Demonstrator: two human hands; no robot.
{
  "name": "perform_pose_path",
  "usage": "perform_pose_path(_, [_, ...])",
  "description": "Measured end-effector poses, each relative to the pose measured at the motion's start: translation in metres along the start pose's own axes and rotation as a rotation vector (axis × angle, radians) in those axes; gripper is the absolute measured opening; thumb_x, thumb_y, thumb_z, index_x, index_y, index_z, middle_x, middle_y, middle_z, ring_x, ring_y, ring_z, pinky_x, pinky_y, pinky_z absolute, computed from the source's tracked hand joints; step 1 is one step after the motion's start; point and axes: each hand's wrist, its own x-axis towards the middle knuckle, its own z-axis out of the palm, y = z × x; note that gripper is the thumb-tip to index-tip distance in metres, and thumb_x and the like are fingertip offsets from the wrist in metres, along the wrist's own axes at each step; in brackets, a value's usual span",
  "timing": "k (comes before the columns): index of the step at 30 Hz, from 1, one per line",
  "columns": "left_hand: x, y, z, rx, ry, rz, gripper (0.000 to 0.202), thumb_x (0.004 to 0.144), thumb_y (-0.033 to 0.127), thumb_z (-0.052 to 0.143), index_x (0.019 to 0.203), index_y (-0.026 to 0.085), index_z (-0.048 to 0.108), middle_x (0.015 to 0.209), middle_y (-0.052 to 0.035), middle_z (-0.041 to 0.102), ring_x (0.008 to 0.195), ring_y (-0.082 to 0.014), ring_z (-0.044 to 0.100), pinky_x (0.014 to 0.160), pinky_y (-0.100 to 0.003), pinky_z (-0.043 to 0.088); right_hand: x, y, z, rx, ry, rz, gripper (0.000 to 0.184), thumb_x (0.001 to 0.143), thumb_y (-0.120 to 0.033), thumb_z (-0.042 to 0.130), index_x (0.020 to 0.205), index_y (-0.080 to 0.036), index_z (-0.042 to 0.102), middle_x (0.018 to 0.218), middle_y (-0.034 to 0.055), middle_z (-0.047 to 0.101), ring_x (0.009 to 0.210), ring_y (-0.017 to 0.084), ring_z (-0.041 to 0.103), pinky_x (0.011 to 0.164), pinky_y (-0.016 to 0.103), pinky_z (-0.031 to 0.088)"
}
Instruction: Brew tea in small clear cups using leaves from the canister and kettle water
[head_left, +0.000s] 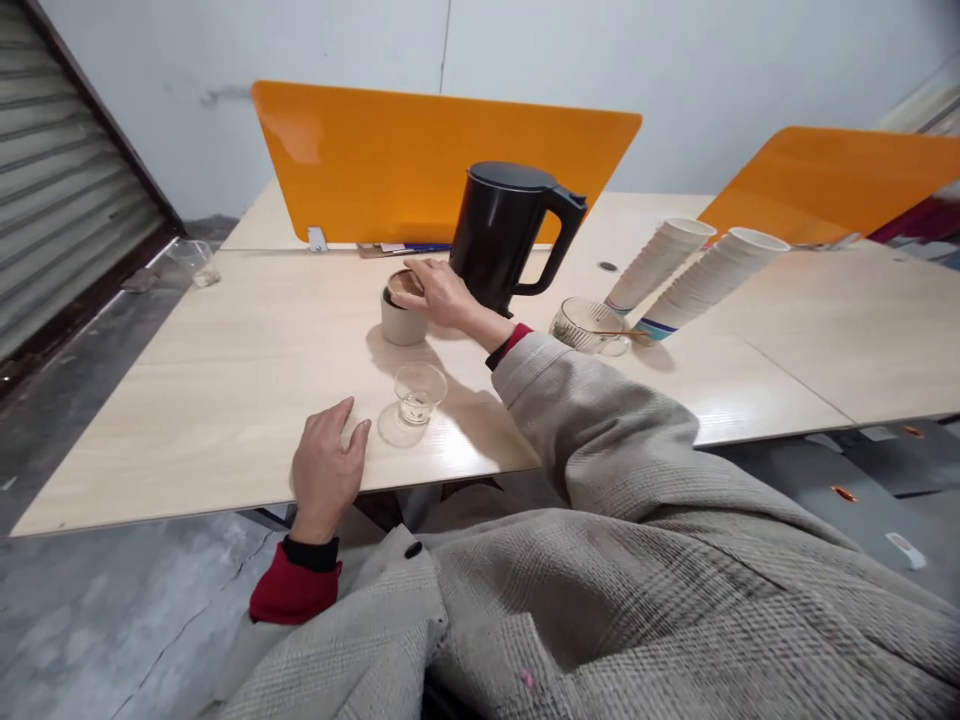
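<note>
My right hand [442, 293] reaches across the table and grips a round brown lid [406, 286]. That lid sits slightly tilted at the mouth of a small beige canister [403, 325], with a dark band showing beneath it. Whether the lid touches the rim I cannot tell. My left hand [328, 465] rests at the table's front edge, thumb and fingers apart, with nothing in it. To its right stands a small clear cup [420, 391] with a few dark bits near its bottom. A black kettle [501, 235] stands just behind my right hand.
Right of the kettle is a glass mug [590, 328] with a thin stick across it. Two leaning stacks of paper cups [660, 262] stand beyond. An orange divider [375, 160] lines the table's back. Another clear cup [196, 264] is at the far left edge.
</note>
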Motion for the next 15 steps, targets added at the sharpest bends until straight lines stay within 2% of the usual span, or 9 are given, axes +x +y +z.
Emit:
perform_pose_path(5, [-0.003, -0.001, 0.002, -0.004, 0.021, 0.053, 0.049, 0.107, 0.049, 0.050, 0.128, 0.011, 0.074, 0.122, -0.0172, 0.080, 0.113, -0.0327, 0.071, 0.101, -0.048, 0.060, 0.008, -0.004, 0.011, -0.108, -0.153, -0.004, 0.059, 0.107, -0.049, 0.045, 0.151, -0.011, 0.059, 0.150, 0.0228, 0.058, 0.134, 0.039, 0.052, 0.118, 0.054, 0.041])
perform_pose_path(10, [-0.004, -0.002, 0.003, 0.029, 0.032, 0.099, 0.046, 0.108, 0.050, 0.051, 0.126, 0.015, 0.075, 0.119, -0.0158, 0.081, 0.111, -0.0323, 0.072, 0.100, -0.049, 0.061, 0.001, -0.005, 0.018, -0.203, -0.152, -0.163, 0.053, 0.110, -0.041, 0.037, 0.155, -0.017, 0.053, 0.157, 0.0198, 0.052, 0.143, 0.039, 0.043, 0.122, 0.058, 0.035])
perform_pose_path(15, [-0.005, -0.001, 0.003, 0.036, 0.020, 0.110, 0.043, 0.108, 0.047, 0.053, 0.127, 0.015, 0.074, 0.119, -0.0159, 0.081, 0.112, -0.0322, 0.071, 0.100, -0.049, 0.061, -0.003, -0.011, 0.018, -0.146, -0.138, -0.058, 0.061, 0.109, -0.049, 0.039, 0.157, -0.012, 0.050, 0.151, 0.0242, 0.056, 0.132, 0.040, 0.052, 0.116, 0.057, 0.042])
